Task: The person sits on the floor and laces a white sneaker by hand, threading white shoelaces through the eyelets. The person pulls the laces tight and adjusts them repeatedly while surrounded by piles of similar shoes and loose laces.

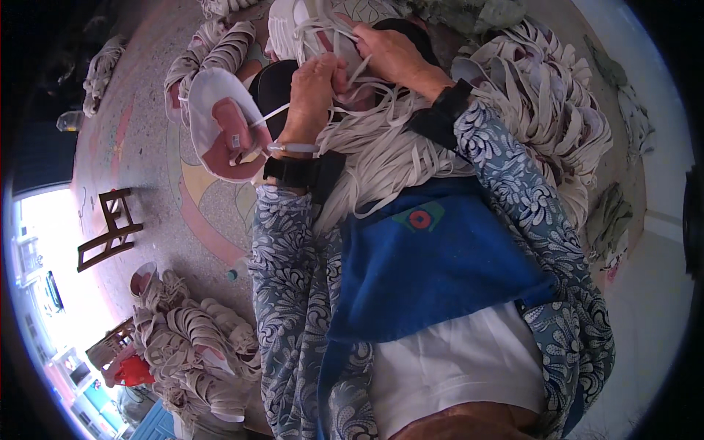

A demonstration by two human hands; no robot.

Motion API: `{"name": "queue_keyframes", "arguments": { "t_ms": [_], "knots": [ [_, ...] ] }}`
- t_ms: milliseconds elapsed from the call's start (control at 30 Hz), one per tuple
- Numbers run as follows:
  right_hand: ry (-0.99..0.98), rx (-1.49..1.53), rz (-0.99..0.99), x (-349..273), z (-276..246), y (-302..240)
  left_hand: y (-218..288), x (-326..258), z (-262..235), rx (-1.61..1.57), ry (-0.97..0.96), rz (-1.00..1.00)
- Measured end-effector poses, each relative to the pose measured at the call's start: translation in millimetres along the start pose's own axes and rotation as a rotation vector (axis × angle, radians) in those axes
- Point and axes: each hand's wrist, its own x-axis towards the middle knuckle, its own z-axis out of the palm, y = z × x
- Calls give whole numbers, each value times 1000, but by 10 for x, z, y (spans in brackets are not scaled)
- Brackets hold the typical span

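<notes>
My left hand is closed, its fingers pinching a whitish shoelace at the top middle. Just to its right and farther off, my right hand also has its fingers closed on a lace. Both hands are over a white shoe upper with pink inside, partly hidden by the fingers and laces. Across my lap and blue apron lies a thick heap of loose shoelaces. Left of my left wrist is another white shoe upper with a pink lining, a strand of lace running from it toward my hand.
Stacked shoe uppers pile up at the right, and another pile sits at the lower left. More nested uppers lie at the upper left. A small wooden stool stands on the patterned floor. Greenish cloth lies by the right wall.
</notes>
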Motion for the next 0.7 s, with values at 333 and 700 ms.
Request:
{"name": "queue_keyframes", "arguments": {
  "t_ms": [333,700],
  "knots": [
    [-529,581,190,-323,-756,-180,-115,-341,-32,133,-207,249],
    [-289,729,396,-147,-221,-495,-307,-564,244,1129,-284,1052]
  ]
}}
